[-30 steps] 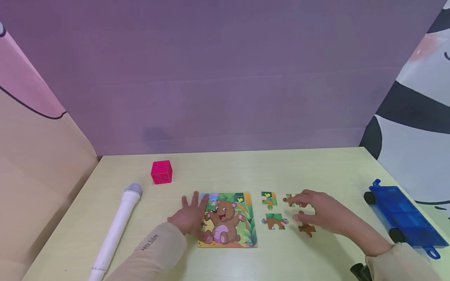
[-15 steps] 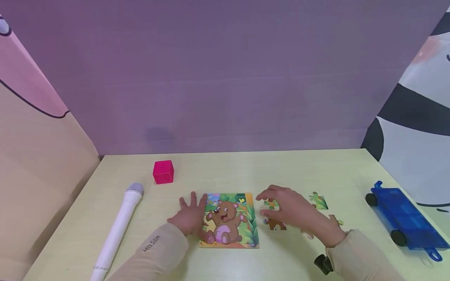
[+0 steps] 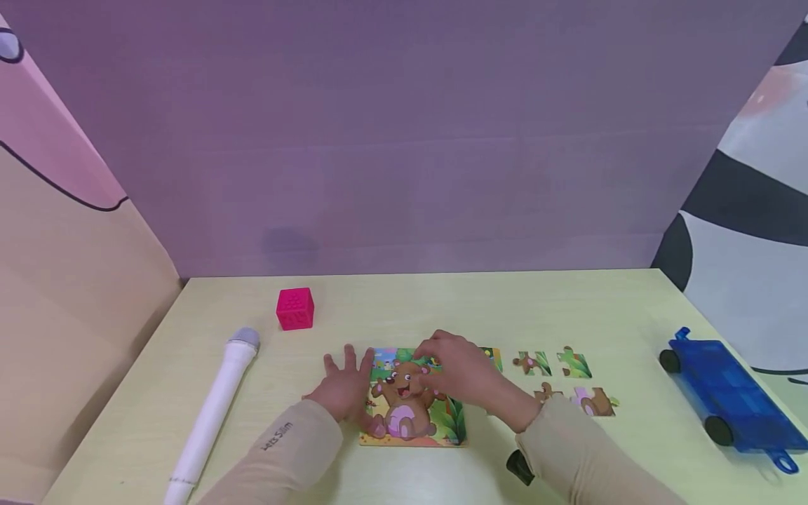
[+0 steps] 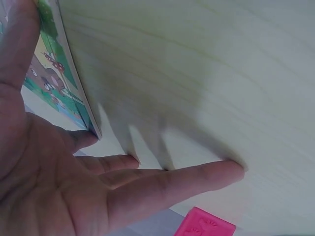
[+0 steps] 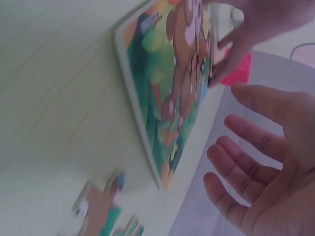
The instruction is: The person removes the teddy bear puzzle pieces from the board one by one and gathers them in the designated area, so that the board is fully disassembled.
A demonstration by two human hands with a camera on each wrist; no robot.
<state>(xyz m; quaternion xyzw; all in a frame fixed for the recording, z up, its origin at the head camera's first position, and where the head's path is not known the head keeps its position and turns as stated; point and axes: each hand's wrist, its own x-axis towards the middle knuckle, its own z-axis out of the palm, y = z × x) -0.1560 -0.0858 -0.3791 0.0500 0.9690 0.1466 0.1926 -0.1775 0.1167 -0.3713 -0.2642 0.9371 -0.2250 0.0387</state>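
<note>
A square bear puzzle board (image 3: pixel 404 426) lies on the table in the head view. My left hand (image 3: pixel 344 393) rests along its left edge with fingers spread; in the left wrist view the thumb (image 4: pixel 19 44) lies over the board. My right hand (image 3: pixel 467 375) hovers over the board's upper right, hiding part of it. Nothing sits between its loosely bent fingers (image 5: pixel 251 172) in the right wrist view. Right of the board lie several loose jigsaw pieces, among them a green one (image 3: pixel 574 363) and a brown-and-pink one (image 3: pixel 596 402). Another piece (image 3: pixel 492 354) is partly hidden behind my right hand.
A pink cube (image 3: pixel 295 308) stands at the back left. Left of the board lies a white microphone-shaped stick (image 3: pixel 211 414). A blue toy trailer with black wheels (image 3: pixel 735 393) stands by the right edge. A purple panel (image 3: pixel 404 140) rises behind the table.
My right hand has moved left from over the loose pieces to over the board, uncovering several pieces. My left hand stays at the board's left edge.
</note>
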